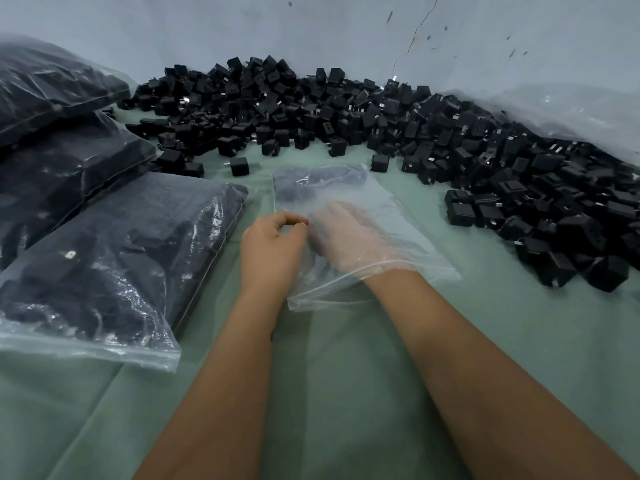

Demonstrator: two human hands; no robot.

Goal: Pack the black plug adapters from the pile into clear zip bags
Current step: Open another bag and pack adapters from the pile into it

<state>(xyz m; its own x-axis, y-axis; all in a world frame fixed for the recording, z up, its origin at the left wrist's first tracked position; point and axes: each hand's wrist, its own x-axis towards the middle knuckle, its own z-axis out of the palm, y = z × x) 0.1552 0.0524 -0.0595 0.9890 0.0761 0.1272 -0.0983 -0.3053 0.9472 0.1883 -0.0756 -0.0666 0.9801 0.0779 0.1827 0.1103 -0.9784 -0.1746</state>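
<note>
A clear zip bag (388,202) lies on the green cloth in front of me, its open mouth toward me. A few black plug adapters (311,183) sit at its far closed end. My right hand (349,237) is inside the bag up to the wrist, blurred by the plastic, so I cannot tell whether it holds anything. My left hand (273,244) pinches the bag's left edge between thumb and forefinger. The pile of loose black plug adapters (381,112) stretches along the wall behind and to the right.
Three filled zip bags lie at the left: the nearest (114,258), one behind it (62,168) and one at the far left (45,81). Empty clear bags (571,109) lean against the wall at the right. Green cloth (346,358) covers the surface.
</note>
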